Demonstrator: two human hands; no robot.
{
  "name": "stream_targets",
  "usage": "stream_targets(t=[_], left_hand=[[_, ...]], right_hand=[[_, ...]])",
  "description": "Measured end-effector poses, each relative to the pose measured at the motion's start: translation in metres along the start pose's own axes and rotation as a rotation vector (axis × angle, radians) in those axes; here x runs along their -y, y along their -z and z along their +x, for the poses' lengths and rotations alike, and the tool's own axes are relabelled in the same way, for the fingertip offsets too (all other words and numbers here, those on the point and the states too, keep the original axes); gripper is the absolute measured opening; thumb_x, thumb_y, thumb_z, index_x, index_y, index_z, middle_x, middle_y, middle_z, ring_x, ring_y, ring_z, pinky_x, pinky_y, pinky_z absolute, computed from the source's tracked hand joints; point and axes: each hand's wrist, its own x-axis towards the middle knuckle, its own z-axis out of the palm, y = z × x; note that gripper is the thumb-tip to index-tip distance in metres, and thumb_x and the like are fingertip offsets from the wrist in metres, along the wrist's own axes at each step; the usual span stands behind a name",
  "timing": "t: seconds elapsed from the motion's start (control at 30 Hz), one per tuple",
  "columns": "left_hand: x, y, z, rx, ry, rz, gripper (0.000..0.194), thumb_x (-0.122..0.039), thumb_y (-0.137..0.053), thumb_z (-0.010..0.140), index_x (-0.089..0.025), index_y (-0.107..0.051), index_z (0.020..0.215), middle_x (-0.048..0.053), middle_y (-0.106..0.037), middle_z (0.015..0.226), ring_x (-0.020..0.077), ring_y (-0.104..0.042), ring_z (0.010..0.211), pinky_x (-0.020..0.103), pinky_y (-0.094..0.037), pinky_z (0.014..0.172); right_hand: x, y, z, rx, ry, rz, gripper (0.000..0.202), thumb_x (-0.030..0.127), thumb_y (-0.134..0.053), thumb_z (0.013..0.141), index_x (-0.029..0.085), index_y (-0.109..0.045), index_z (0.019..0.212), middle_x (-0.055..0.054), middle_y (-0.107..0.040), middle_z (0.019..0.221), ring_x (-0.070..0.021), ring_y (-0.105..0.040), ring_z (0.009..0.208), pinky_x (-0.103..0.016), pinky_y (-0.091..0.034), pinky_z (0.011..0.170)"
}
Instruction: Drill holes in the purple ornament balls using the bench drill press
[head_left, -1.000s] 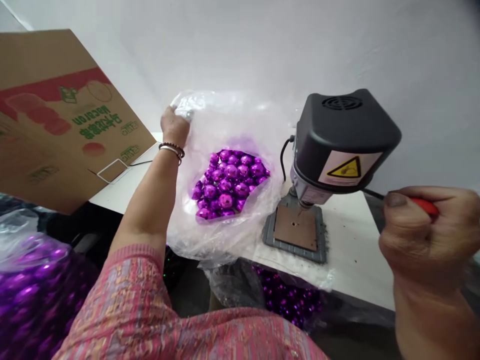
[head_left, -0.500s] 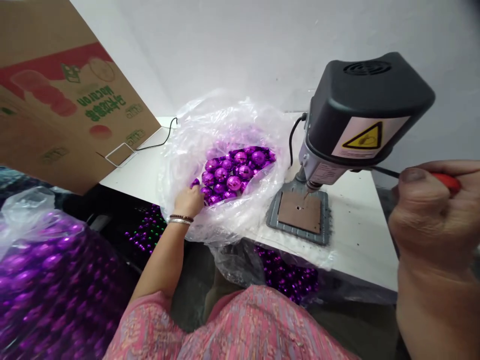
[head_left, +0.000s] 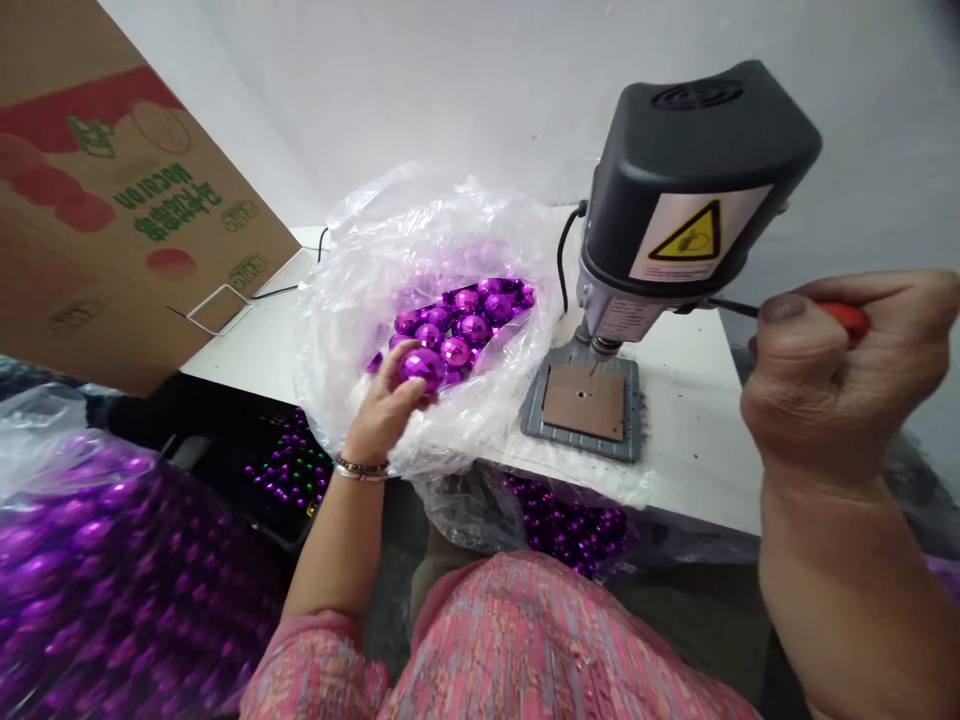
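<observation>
Between the thumb and fingers of my left hand (head_left: 381,410) is a shiny purple disco ball ornament (head_left: 422,368), lifted at the near side of a clear plastic bag (head_left: 341,290). Many more purple mirror-faceted balls (head_left: 474,327) lie in the bag's opening. My right hand (head_left: 840,370) is wrapped around the red-tipped handle (head_left: 846,318) of a small bench drill press (head_left: 697,180). Its thin bit points down over a brown board (head_left: 584,402) with a hole in it, set on the grey drill base (head_left: 631,440).
A printed cardboard flap (head_left: 135,190) leans at the left of the white table (head_left: 690,400). Bulging at the lower left is a large bag of purple balls (head_left: 97,590). More purple balls (head_left: 574,520) show below the table edge. A black cord (head_left: 564,260) runs behind the drill.
My left hand has come up out of the bag's near side with a purple ball in its fingers. My right hand still grips the drill handle. The whole view has shifted slightly.
</observation>
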Motion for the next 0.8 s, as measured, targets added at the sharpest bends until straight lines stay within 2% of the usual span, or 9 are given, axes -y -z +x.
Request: stream_targets(t=[0.07, 0.13, 0.2, 0.27, 0.37, 0.43, 0.53, 0.67, 0.8], left_hand=[[0.005, -0.033, -0.007, 0.190, 0.109, -0.355, 0.071, -0.043, -0.084, 0.068, -0.026, -0.054, 0.130, 0.004, -0.069, 0.099, 0.0115, -0.061, 0.066, 0.022, -0.045, 0.056], [0.015, -0.067, -0.013, 0.287, 0.244, -0.577, 0.067, -0.043, -0.088, 0.064, -0.024, -0.058, 0.121, 0.006, -0.070, 0.101, 0.0114, -0.062, 0.067, 0.021, -0.044, 0.055], [0.027, -0.095, -0.017, 0.338, 0.382, -0.712, 0.058, -0.047, -0.085, 0.068, -0.020, -0.062, 0.114, 0.008, -0.070, 0.104, 0.0118, -0.063, 0.071, 0.020, -0.043, 0.054], [0.037, -0.115, -0.020, 0.365, 0.481, -0.798, 0.051, -0.049, -0.081, 0.074, -0.018, -0.064, 0.111, 0.010, -0.069, 0.104, 0.0116, -0.061, 0.072, 0.019, -0.042, 0.053], [0.044, -0.130, -0.020, 0.370, 0.507, -0.848, 0.052, -0.047, -0.083, 0.071, -0.020, -0.063, 0.112, 0.007, -0.068, 0.100, 0.0110, -0.059, 0.073, 0.019, -0.041, 0.055], [0.046, -0.135, -0.017, 0.378, 0.477, -0.785, 0.062, -0.041, -0.088, 0.064, -0.022, -0.061, 0.116, 0.004, -0.067, 0.098, 0.0108, -0.059, 0.074, 0.019, -0.042, 0.057], [0.047, -0.140, -0.010, 0.371, 0.378, -0.512, 0.072, -0.036, -0.089, 0.062, -0.022, -0.056, 0.124, 0.002, -0.065, 0.097, 0.0089, -0.056, 0.070, 0.020, -0.041, 0.057], [0.046, -0.151, 0.007, 0.298, 0.241, -0.093, 0.066, -0.040, -0.082, 0.070, -0.018, -0.053, 0.125, 0.002, -0.065, 0.092, 0.0086, -0.056, 0.066, 0.021, -0.042, 0.057], [0.045, -0.164, 0.025, 0.296, 0.199, 0.086, 0.057, -0.040, -0.078, 0.072, -0.015, -0.056, 0.119, 0.003, -0.066, 0.091, 0.0089, -0.058, 0.065, 0.021, -0.043, 0.056]], right_hand=[[0.000, 0.001, -0.001, 0.021, 0.008, 0.005, 0.027, 0.041, -0.054, 0.084, 0.015, -0.051, 0.081, 0.000, -0.052, 0.077, -0.0046, -0.049, 0.069, -0.024, -0.042, 0.066], [0.001, 0.001, -0.001, 0.037, 0.028, 0.017, 0.026, 0.040, -0.053, 0.087, 0.015, -0.052, 0.083, 0.001, -0.052, 0.076, -0.0033, -0.047, 0.067, -0.022, -0.041, 0.065], [0.002, 0.002, 0.000, 0.047, 0.052, 0.036, 0.025, 0.039, -0.052, 0.089, 0.015, -0.051, 0.084, 0.002, -0.051, 0.075, -0.0025, -0.044, 0.065, -0.020, -0.041, 0.063], [0.003, 0.002, 0.000, 0.055, 0.075, 0.052, 0.025, 0.038, -0.051, 0.091, 0.014, -0.051, 0.084, 0.002, -0.050, 0.074, -0.0019, -0.043, 0.064, -0.019, -0.041, 0.062], [0.005, 0.003, 0.000, 0.070, 0.093, 0.078, 0.023, 0.037, -0.050, 0.093, 0.015, -0.050, 0.085, 0.003, -0.048, 0.073, -0.0011, -0.041, 0.063, -0.016, -0.040, 0.061], [0.006, 0.003, 0.000, 0.082, 0.078, 0.088, 0.022, 0.036, -0.049, 0.093, 0.015, -0.050, 0.085, 0.003, -0.047, 0.073, -0.0015, -0.041, 0.064, -0.016, -0.040, 0.061], [0.008, 0.003, 0.000, 0.089, 0.021, 0.106, 0.022, 0.037, -0.050, 0.091, 0.016, -0.048, 0.085, 0.002, -0.048, 0.074, -0.0032, -0.041, 0.065, -0.018, -0.042, 0.062], [0.009, 0.003, -0.001, 0.106, -0.012, 0.110, 0.024, 0.042, -0.046, 0.093, 0.019, -0.046, 0.086, 0.001, -0.049, 0.076, -0.0048, -0.043, 0.066, -0.020, -0.045, 0.067], [0.011, 0.005, 0.003, 0.173, -0.051, 0.083, 0.026, 0.045, -0.043, 0.095, 0.021, -0.043, 0.087, 0.002, -0.050, 0.078, -0.0052, -0.044, 0.067, -0.021, -0.046, 0.072]])
